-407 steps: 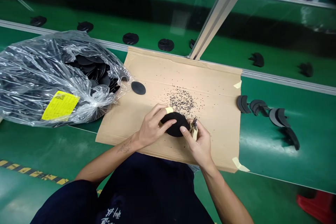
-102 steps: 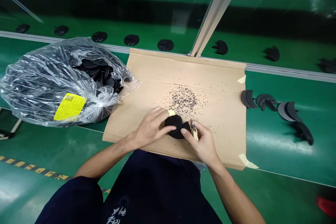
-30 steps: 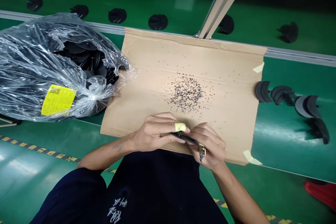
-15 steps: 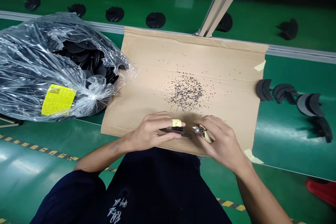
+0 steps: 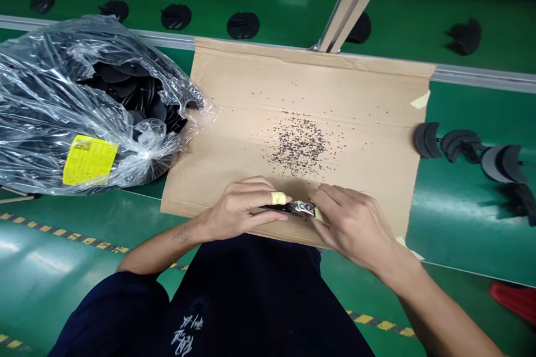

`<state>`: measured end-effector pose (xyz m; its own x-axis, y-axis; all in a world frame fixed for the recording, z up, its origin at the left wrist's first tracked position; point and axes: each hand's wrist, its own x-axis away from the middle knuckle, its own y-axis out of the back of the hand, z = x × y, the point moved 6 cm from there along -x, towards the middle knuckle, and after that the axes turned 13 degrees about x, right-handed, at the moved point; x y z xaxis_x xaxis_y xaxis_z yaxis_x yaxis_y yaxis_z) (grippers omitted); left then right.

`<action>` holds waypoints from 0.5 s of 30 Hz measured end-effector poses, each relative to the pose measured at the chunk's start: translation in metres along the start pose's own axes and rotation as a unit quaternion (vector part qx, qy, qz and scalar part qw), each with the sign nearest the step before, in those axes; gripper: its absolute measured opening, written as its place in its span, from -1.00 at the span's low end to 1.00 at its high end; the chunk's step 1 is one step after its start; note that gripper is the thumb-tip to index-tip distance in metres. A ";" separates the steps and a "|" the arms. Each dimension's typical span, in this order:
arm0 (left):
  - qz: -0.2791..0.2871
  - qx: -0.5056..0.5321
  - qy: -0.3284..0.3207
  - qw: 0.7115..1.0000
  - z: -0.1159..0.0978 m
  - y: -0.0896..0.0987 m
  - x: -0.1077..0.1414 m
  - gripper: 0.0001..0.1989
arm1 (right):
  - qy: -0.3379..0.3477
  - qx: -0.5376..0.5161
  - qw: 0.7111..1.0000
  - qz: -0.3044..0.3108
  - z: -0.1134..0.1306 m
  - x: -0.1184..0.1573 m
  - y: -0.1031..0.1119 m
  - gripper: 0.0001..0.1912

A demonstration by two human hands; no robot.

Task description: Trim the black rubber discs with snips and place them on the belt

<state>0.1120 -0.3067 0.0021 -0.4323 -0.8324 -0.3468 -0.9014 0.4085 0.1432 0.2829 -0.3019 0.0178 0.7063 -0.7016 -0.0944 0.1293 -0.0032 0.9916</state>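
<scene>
One big green surface (image 5: 460,234) runs across the whole view, with a metal rail (image 5: 481,75) along its far side and a row of black discs (image 5: 243,25) past that. A clear plastic bag (image 5: 50,139) lies on the left, full of a pile of black discs (image 5: 125,86), with a yellow label (image 5: 89,160) stuck on it. A flat brown cardboard sheet (image 5: 301,89) sits beside the bag, and black half-round pieces (image 5: 427,140) lie just past its right edge. Both hands are over the near edge of the cardboard. The left hand (image 5: 237,212) has its fingers (image 5: 255,189) curled together around a thin black disc (image 5: 278,209), seen from its edge — one finger wears pale yellow tape (image 5: 278,198). The right hand (image 5: 354,228) has its fingers (image 5: 335,198) closed on small metal snips (image 5: 304,208), right up against the disc. Tiny black crumbs (image 5: 299,145) lie on the cardboard just above the hands.
</scene>
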 end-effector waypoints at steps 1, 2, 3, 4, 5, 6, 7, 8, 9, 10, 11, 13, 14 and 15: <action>0.002 -0.001 -0.002 1.000 0.000 0.000 0.000 -0.73 | 0.004 -0.008 1.000 0.012 -0.001 0.000 -0.001 -0.88; 0.003 -0.003 -0.005 1.000 0.001 0.000 0.000 -0.72 | 0.007 -0.018 1.000 0.024 -0.001 0.000 -0.001 -0.88; 0.003 -0.004 -0.007 1.000 0.001 0.000 0.000 -0.71 | 0.008 -0.027 0.999 0.032 -0.002 0.000 -0.002 -0.87; 0.002 -0.005 -0.008 1.000 0.002 0.000 0.000 -0.70 | 0.008 -0.033 0.999 0.037 -0.003 -0.001 -0.002 -0.87; 0.001 -0.006 -0.009 1.000 0.002 0.000 0.000 -0.69 | 0.008 -0.034 0.999 0.039 -0.004 -0.001 -0.002 -0.87; -0.001 -0.007 -0.010 1.000 0.002 0.001 0.000 -0.69 | 0.007 -0.029 0.999 0.037 -0.004 -0.002 -0.002 -0.87; -0.002 -0.008 -0.013 1.000 0.002 0.001 0.000 -0.68 | 0.006 -0.020 0.999 0.035 -0.004 -0.002 -0.001 -0.87; -0.002 -0.011 -0.016 1.000 0.002 0.001 0.000 -0.68 | 0.006 -0.007 0.999 0.033 -0.004 -0.003 -0.001 -0.87; -0.002 -0.015 -0.020 1.000 0.001 0.001 -0.001 -0.68 | 0.006 0.009 0.999 0.033 -0.003 -0.003 -0.001 -0.86; -0.001 -0.019 -0.024 1.000 0.001 0.001 -0.001 -0.68 | 0.007 0.023 0.999 0.034 -0.002 -0.004 -0.001 -0.86; -0.001 -0.024 -0.026 0.999 0.001 0.001 -0.001 -0.68 | 0.008 0.037 0.999 0.036 -0.001 -0.004 -0.002 -0.85; 0.002 -0.031 -0.033 0.999 0.002 0.000 -0.001 -0.70 | 0.009 0.058 0.997 0.040 -0.001 -0.005 -0.005 -0.83; 0.003 -0.031 -0.037 0.999 0.002 0.000 -0.002 -0.71 | 0.006 0.062 0.997 0.044 -0.001 -0.006 -0.008 -0.82; 0.003 -0.031 -0.042 0.999 0.004 -0.001 -0.003 -0.72 | 0.002 0.058 0.997 0.050 -0.003 -0.007 -0.011 -0.81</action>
<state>0.1140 -0.3032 -0.0006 -0.4374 -0.7946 -0.4211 -0.8993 0.3878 0.2024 0.2790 -0.2951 0.0076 0.7148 -0.6993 0.0044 -0.0226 -0.0168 0.9996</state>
